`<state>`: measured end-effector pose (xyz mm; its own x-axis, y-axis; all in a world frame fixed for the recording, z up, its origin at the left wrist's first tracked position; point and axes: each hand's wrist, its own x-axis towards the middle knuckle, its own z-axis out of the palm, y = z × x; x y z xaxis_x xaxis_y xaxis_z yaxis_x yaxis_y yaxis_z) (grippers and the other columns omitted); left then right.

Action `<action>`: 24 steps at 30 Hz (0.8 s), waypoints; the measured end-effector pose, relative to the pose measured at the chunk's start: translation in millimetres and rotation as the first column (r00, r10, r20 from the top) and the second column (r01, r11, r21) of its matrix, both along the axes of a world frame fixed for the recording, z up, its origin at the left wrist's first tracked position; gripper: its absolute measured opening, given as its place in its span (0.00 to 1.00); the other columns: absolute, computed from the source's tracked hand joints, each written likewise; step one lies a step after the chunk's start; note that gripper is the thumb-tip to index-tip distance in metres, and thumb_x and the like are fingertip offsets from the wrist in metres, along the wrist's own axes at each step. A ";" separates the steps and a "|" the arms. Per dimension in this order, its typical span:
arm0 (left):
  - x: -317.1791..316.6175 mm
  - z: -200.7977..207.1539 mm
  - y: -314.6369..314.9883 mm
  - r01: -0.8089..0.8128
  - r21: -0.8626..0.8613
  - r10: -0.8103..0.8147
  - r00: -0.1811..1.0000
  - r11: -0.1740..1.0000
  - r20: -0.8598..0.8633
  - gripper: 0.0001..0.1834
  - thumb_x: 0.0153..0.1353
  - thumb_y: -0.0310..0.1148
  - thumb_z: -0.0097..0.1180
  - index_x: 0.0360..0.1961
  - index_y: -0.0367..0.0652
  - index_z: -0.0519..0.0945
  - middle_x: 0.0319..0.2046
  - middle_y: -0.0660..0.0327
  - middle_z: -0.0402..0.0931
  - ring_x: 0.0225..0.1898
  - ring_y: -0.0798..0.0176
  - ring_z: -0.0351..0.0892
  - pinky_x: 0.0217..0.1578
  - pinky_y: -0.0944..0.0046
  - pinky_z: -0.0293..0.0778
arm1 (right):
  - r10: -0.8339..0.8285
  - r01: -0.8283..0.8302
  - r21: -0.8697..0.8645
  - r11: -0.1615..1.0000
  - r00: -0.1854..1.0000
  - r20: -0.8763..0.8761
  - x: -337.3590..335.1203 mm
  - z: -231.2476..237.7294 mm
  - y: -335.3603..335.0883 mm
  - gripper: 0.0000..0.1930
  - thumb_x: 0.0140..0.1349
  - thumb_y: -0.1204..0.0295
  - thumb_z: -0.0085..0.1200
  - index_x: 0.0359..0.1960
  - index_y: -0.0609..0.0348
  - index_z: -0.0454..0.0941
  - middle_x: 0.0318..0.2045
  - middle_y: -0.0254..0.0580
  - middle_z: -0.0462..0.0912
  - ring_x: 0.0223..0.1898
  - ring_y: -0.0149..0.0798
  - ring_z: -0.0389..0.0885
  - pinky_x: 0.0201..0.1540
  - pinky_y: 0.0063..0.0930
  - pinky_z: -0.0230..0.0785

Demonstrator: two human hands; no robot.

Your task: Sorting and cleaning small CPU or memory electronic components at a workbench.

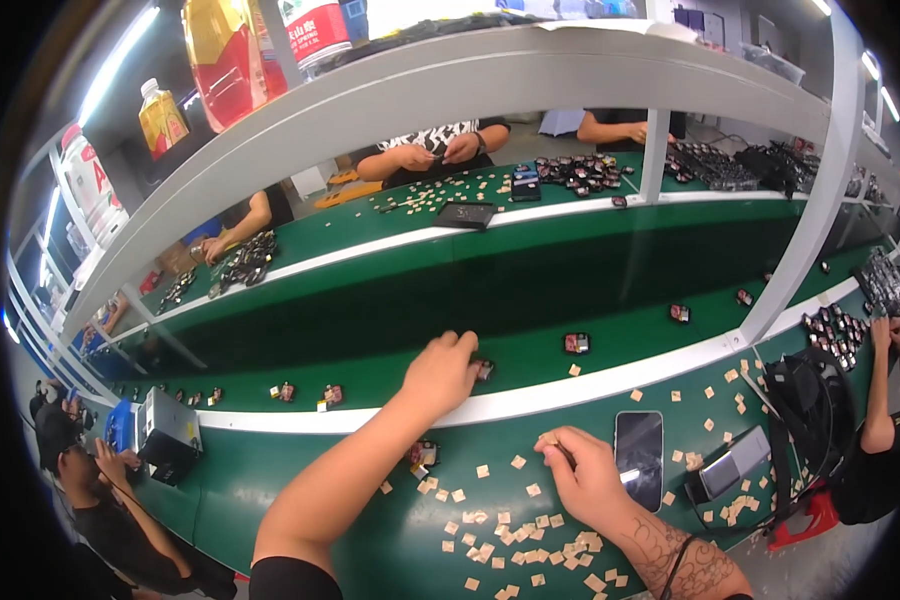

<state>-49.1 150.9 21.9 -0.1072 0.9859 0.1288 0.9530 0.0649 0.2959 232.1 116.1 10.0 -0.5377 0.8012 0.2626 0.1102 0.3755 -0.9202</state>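
Observation:
My left hand (442,375) reaches over the white rail with curled fingers, at a small black module (484,370) on the green belt. The fingers partly hide this module, and their grip looks closed on its edge. Above the near green table, my right hand (582,475) pinches what looks like a small tan square (547,440); a dark slim thing shows between its fingers. Another black module with a coloured label (424,455) lies on the table beside my left forearm. Many loose tan squares (530,556) are scattered below and left of my right hand.
A smartphone (639,460) lies right of my right hand, near a grey-and-black device (730,462) and a black bag (810,405). More modules (577,344) sit along the belt. A white rail (530,400) and shelf posts (810,200) frame it. Co-workers sit opposite and at both sides.

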 end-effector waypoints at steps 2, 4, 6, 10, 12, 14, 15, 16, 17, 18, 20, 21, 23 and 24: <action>-13.3 7.5 -6.9 0.038 0.121 -0.028 0.996 0.992 -0.083 0.18 0.65 0.31 0.65 0.55 0.45 0.78 0.51 0.48 0.79 0.56 0.39 0.79 0.55 0.45 0.80 | -0.033 0.032 -0.027 0.999 0.999 -0.038 1.0 8.6 -1.6 0.07 0.76 0.76 0.54 0.44 0.65 0.83 0.34 0.48 0.84 0.28 0.39 0.81 0.33 0.31 0.73; -34.4 16.0 -19.9 0.070 0.042 -0.066 0.995 0.997 -0.081 0.23 0.64 0.33 0.66 0.60 0.47 0.78 0.56 0.47 0.76 0.62 0.41 0.74 0.61 0.46 0.77 | -0.005 0.009 -0.049 0.999 0.998 0.069 3.4 17.4 -2.2 0.07 0.77 0.75 0.54 0.44 0.66 0.83 0.34 0.49 0.85 0.28 0.40 0.82 0.33 0.32 0.73; -51.0 16.5 -29.2 0.190 -0.199 -0.175 0.980 0.962 0.091 0.28 0.64 0.33 0.68 0.66 0.49 0.77 0.59 0.49 0.74 0.64 0.43 0.74 0.65 0.48 0.75 | 0.000 0.007 -0.075 0.997 0.996 0.088 3.8 19.6 -1.5 0.07 0.77 0.74 0.54 0.45 0.65 0.83 0.34 0.48 0.85 0.28 0.41 0.82 0.33 0.33 0.73; -70.5 12.8 -33.0 0.196 -0.192 -0.182 0.979 0.962 0.091 0.28 0.65 0.32 0.68 0.67 0.44 0.78 0.60 0.51 0.73 0.67 0.45 0.73 0.66 0.52 0.74 | -0.052 0.055 -0.044 0.998 0.997 0.061 -0.7 10.8 -7.0 0.07 0.77 0.74 0.54 0.51 0.61 0.83 0.36 0.47 0.83 0.30 0.42 0.81 0.34 0.36 0.73; -67.2 11.0 -33.2 0.188 -0.157 -0.172 0.979 0.969 0.108 0.27 0.65 0.32 0.68 0.65 0.42 0.79 0.58 0.51 0.74 0.64 0.45 0.75 0.64 0.53 0.75 | -0.031 0.030 0.009 1.000 0.997 0.074 3.6 3.4 -4.0 0.09 0.77 0.75 0.54 0.53 0.60 0.82 0.39 0.47 0.81 0.31 0.42 0.81 0.35 0.36 0.73; -56.3 13.2 -32.4 0.187 -0.119 -0.172 0.977 0.975 0.127 0.25 0.65 0.31 0.68 0.63 0.40 0.80 0.56 0.51 0.75 0.61 0.46 0.78 0.62 0.54 0.76 | -0.019 0.013 0.065 0.998 0.996 0.091 4.8 3.0 -1.8 0.11 0.76 0.75 0.54 0.56 0.59 0.82 0.41 0.47 0.79 0.32 0.42 0.81 0.36 0.36 0.74; -49.2 14.9 -40.5 0.176 -0.110 -0.161 0.978 0.978 0.136 0.25 0.64 0.31 0.69 0.63 0.39 0.81 0.54 0.50 0.76 0.58 0.45 0.79 0.60 0.53 0.77 | -0.003 -0.003 0.070 0.998 0.996 0.084 3.9 5.9 -2.6 0.12 0.75 0.78 0.53 0.56 0.60 0.82 0.40 0.46 0.76 0.34 0.42 0.79 0.39 0.34 0.73; -36.6 17.3 -45.0 0.177 -0.098 -0.161 0.975 0.979 0.152 0.26 0.64 0.30 0.70 0.62 0.38 0.81 0.52 0.50 0.76 0.55 0.45 0.81 0.58 0.53 0.77 | 0.002 -0.008 0.077 0.997 0.996 0.084 4.8 8.1 -1.8 0.13 0.74 0.81 0.51 0.56 0.62 0.83 0.40 0.45 0.74 0.36 0.41 0.76 0.42 0.31 0.72; -17.0 21.7 -56.7 0.213 -0.032 -0.205 0.965 0.976 0.164 0.24 0.64 0.30 0.70 0.61 0.38 0.82 0.49 0.50 0.77 0.52 0.44 0.81 0.55 0.51 0.78 | -0.008 0.002 0.068 0.998 0.995 0.100 8.3 10.1 -5.4 0.13 0.74 0.81 0.51 0.56 0.62 0.83 0.40 0.45 0.74 0.36 0.41 0.76 0.42 0.31 0.72; 0.4 21.2 -70.3 0.252 -0.003 -0.248 0.957 0.968 0.151 0.24 0.64 0.31 0.70 0.60 0.38 0.82 0.47 0.50 0.78 0.51 0.44 0.82 0.54 0.52 0.79 | 0.015 -0.026 0.065 0.998 0.984 0.175 6.6 13.7 -6.3 0.14 0.74 0.81 0.51 0.57 0.63 0.83 0.41 0.46 0.74 0.38 0.43 0.77 0.43 0.34 0.73; 35.0 21.7 -97.6 0.290 -0.040 -0.274 0.935 0.956 0.223 0.24 0.63 0.32 0.71 0.60 0.39 0.83 0.47 0.52 0.79 0.52 0.45 0.82 0.53 0.52 0.81 | 0.042 -0.057 0.045 0.997 0.960 0.278 7.5 12.8 -9.0 0.15 0.74 0.82 0.51 0.58 0.63 0.82 0.42 0.47 0.73 0.39 0.45 0.78 0.45 0.36 0.74; 46.1 16.2 -110.2 0.327 0.000 -0.319 0.923 0.945 0.214 0.24 0.63 0.32 0.72 0.60 0.40 0.83 0.46 0.52 0.79 0.52 0.46 0.82 0.51 0.53 0.81 | 0.111 -0.131 0.054 0.990 0.952 0.287 8.0 12.4 -9.2 0.15 0.73 0.82 0.51 0.59 0.63 0.82 0.43 0.47 0.73 0.40 0.47 0.79 0.46 0.37 0.75; 57.0 8.5 -128.9 0.334 0.035 -0.333 0.916 0.942 0.223 0.25 0.62 0.33 0.72 0.60 0.41 0.83 0.46 0.53 0.79 0.51 0.47 0.83 0.50 0.54 0.82 | 0.282 -0.294 -0.012 0.956 0.904 0.320 5.7 22.9 -8.5 0.16 0.72 0.83 0.53 0.59 0.63 0.82 0.43 0.49 0.75 0.41 0.52 0.81 0.47 0.40 0.77; 60.8 4.9 -136.1 0.323 0.046 -0.325 0.919 0.945 0.224 0.26 0.62 0.33 0.73 0.61 0.42 0.82 0.47 0.54 0.79 0.51 0.48 0.83 0.49 0.54 0.82 | 0.304 -0.312 -0.030 0.950 0.891 0.338 5.3 22.0 -11.8 0.16 0.72 0.83 0.53 0.59 0.63 0.82 0.43 0.49 0.75 0.41 0.52 0.81 0.47 0.40 0.77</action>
<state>11.7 14.8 26.7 0.1905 0.9707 0.1464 0.8295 -0.2389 0.5048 237.3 104.3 32.1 -0.8158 0.5768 0.0410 0.2847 0.4625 -0.8396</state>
